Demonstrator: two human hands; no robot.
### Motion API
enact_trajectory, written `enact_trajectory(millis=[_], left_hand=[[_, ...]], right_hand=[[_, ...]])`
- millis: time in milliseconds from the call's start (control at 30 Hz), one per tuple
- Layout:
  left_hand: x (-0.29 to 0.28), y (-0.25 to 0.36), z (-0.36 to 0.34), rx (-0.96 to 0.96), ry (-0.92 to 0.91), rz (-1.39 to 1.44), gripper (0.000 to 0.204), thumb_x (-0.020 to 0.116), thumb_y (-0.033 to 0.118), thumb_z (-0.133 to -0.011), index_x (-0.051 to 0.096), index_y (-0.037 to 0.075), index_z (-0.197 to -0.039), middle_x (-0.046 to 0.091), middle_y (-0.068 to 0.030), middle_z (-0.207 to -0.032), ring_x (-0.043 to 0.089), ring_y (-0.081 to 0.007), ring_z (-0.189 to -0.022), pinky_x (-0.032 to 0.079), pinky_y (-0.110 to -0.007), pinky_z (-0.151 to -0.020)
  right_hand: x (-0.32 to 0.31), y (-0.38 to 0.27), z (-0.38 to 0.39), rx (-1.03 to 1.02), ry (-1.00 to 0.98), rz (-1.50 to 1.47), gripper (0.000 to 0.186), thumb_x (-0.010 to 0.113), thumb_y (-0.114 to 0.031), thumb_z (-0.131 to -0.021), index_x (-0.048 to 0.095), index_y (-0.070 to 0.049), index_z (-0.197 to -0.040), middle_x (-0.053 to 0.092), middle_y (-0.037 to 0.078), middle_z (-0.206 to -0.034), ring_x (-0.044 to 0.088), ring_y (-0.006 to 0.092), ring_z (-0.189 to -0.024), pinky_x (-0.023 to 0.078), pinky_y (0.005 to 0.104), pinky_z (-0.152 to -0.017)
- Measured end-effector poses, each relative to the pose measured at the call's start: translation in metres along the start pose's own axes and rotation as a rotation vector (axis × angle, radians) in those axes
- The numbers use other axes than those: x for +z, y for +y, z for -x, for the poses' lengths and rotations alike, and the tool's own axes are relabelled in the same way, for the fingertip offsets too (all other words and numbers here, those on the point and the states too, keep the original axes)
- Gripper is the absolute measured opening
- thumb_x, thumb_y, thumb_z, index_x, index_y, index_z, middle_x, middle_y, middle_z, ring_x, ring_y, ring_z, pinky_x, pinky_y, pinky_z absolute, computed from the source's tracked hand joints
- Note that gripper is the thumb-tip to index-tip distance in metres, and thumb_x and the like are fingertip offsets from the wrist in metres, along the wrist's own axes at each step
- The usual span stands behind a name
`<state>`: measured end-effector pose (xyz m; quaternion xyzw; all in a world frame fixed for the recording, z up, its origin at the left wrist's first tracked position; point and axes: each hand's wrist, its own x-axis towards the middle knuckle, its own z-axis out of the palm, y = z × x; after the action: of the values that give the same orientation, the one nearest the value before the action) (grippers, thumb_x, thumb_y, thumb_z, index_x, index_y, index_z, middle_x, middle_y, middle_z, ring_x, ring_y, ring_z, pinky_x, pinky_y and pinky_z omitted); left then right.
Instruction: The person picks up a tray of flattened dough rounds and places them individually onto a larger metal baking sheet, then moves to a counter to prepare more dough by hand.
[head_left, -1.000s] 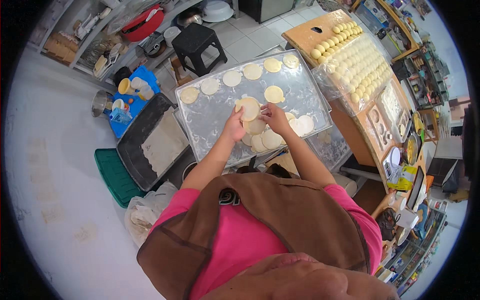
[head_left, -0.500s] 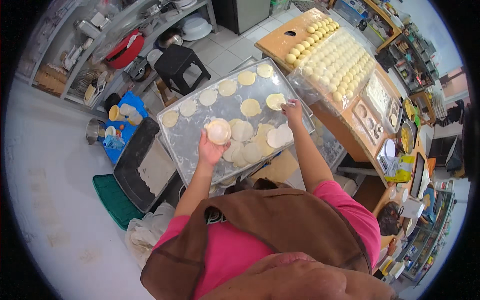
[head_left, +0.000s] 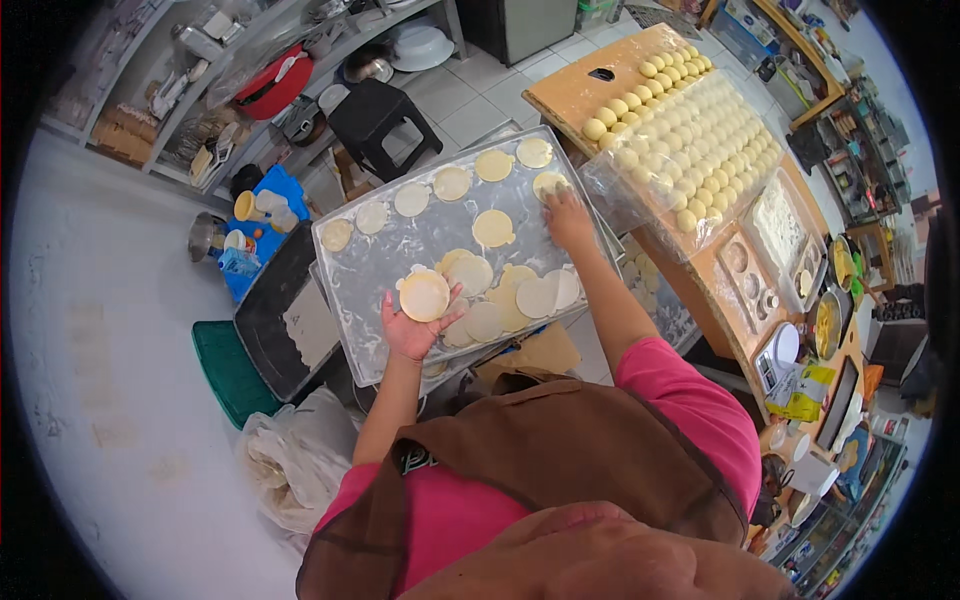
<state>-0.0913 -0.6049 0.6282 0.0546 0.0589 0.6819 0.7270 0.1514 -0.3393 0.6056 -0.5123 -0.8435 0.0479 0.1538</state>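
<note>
Just beyond the brown apron (head_left: 580,440), the left hand (head_left: 410,335) is lying palm up, fingers spread apart, and a pale rimmed disc (head_left: 424,296) is resting on it above the metal tray (head_left: 390,250). Overlapping dough discs (head_left: 487,322) are lying beside it. Farther out, the right hand (head_left: 569,217) is partly covering a yellowish disc (head_left: 547,182); whether its fingers are gripping, I cannot tell. Single discs (head_left: 452,183) are lining the tray's far side. Beyond, a black stool (head_left: 378,118) is standing on tiles, and dough balls (head_left: 631,101) are sitting on a wooden table (head_left: 562,92).
</note>
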Motion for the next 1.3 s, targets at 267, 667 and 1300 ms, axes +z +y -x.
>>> enact_trajectory(millis=[267, 667, 1300], left_hand=[[-0.005, -0.024, -0.009, 0.056, 0.079, 0.161, 0.057, 0.040, 0.045, -0.090, 0.039, 0.010, -0.135, 0.031, -0.0205, -0.145, 0.038, -0.0387, -0.127, 0.038, -0.055, -0.099], [-0.008, -0.068, -0.056, -0.022, 0.352, -0.219, 0.046, 0.032, 0.034, -0.098, 0.037, 0.006, -0.134, 0.046, -0.0172, -0.133, 0.048, -0.0335, -0.120, 0.039, -0.059, -0.099], [-0.014, -0.083, -0.057, 0.072, 0.424, -0.212, 0.046, 0.037, 0.026, -0.093, 0.038, 0.004, -0.134, 0.046, -0.0161, -0.134, 0.045, -0.0341, -0.124, 0.036, -0.056, -0.102]], right_hand=[[0.013, 0.026, -0.013, -0.190, -0.089, -0.020, 0.037, 0.051, -0.022, -0.090, 0.051, -0.014, -0.126, 0.040, 0.018, -0.139, 0.038, 0.0340, -0.129, 0.035, 0.0441, -0.103], [-0.034, -0.078, 0.041, -0.241, -0.583, -0.749, 0.056, 0.075, -0.026, -0.071, 0.056, -0.003, -0.118, 0.062, 0.018, -0.107, 0.062, 0.0304, -0.093, 0.048, 0.0370, -0.082], [0.000, 0.048, 0.042, 0.159, 0.152, -0.500, 0.050, 0.073, -0.009, -0.070, 0.056, -0.009, -0.117, 0.056, 0.022, -0.106, 0.057, 0.0403, -0.096, 0.047, 0.0435, -0.083]])
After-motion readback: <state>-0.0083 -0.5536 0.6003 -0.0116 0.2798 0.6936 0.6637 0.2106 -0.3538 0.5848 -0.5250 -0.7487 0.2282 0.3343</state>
